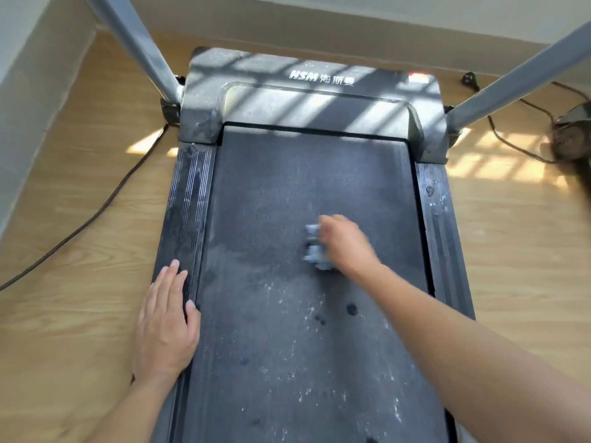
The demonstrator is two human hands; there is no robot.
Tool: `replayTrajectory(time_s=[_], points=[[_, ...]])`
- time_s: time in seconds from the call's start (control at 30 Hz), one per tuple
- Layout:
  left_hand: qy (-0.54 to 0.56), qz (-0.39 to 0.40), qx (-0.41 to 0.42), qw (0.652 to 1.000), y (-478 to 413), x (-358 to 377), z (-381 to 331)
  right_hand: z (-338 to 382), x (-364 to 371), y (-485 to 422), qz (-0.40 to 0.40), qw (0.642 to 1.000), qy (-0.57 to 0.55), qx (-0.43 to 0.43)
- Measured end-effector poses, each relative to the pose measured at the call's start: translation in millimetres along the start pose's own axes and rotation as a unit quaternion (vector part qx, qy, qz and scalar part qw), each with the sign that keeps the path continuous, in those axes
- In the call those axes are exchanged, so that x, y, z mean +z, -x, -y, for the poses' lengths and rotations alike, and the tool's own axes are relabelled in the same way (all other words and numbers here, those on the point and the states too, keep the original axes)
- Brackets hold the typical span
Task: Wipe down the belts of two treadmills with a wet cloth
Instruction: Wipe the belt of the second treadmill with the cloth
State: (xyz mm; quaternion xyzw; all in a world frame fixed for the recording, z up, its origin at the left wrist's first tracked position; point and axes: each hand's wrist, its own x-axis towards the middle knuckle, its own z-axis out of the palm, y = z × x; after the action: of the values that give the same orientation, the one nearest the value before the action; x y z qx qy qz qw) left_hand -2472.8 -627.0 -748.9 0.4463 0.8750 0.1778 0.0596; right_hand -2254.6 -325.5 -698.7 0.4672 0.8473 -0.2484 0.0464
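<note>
- Two-handed working, beginning at the left: pressing the left hand [166, 318] flat on the ribbed black plastic side rail [188, 193], fingers straight and close together, holding nothing, seemingly bracing the body.
- Wiping the dusty dark grey rubber treadmill belt [271, 193], roughly mid-length and right of centre. Judging this as the scrubbing step on one machine, and finding no second treadmill anywhere in view.
- Dragging the crumpled pale blue and white cloth [315, 247] directly on the belt, bunched under and just left of the fingers. Showing too blurred for telling its wetness or fold.
- Curling the right hand [347, 243] over that cloth and gripping it, reaching in from the lower right. Blurring here as well, suggesting a quick stroke.
- Judging the job as far from finished: seeing white specks and dark drops over the near stretch of belt, and a grey film over the far stretch.
- Probably needing full-width passes next, from rail to rail, working back toward the near end, bearing down firmly and turning the cloth to a cleaner face.
- Reading white lettering [321, 77], "HSM" followed by three Chinese characters, apparently 海斯曼, on the dusty grey plastic motor cover [208, 100] beyond the belt.
- Failing to read the small red label [419, 77] at the cover's right corner: too small and washed out.
- Leaving alone the thin black cable [511, 145] and black plug [470, 79] on the pale wooden plank floor [511, 251] at the right, well apart from the belt.
</note>
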Motion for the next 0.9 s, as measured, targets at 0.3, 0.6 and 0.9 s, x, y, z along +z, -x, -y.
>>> replayTrajectory(time_s=[0.3, 0.6, 0.9], points=[[-0.034, 0.099, -0.017, 0.994, -9.0, -21.2, -9.5, -67.5, -77.1, 58.2, 0.053, 0.991, 0.053, 0.111], [-0.079, 0.51, -0.092, 0.852, -86.8, -216.3, -115.8, 82.9, -186.7, 139.7, 0.057, 0.861, -0.504, -0.042], [0.182, 0.226, -0.036, 0.956, -54.9, -379.4, -246.9, 142.5, -220.4, 182.9, 0.094, 0.699, -0.699, -0.117]])
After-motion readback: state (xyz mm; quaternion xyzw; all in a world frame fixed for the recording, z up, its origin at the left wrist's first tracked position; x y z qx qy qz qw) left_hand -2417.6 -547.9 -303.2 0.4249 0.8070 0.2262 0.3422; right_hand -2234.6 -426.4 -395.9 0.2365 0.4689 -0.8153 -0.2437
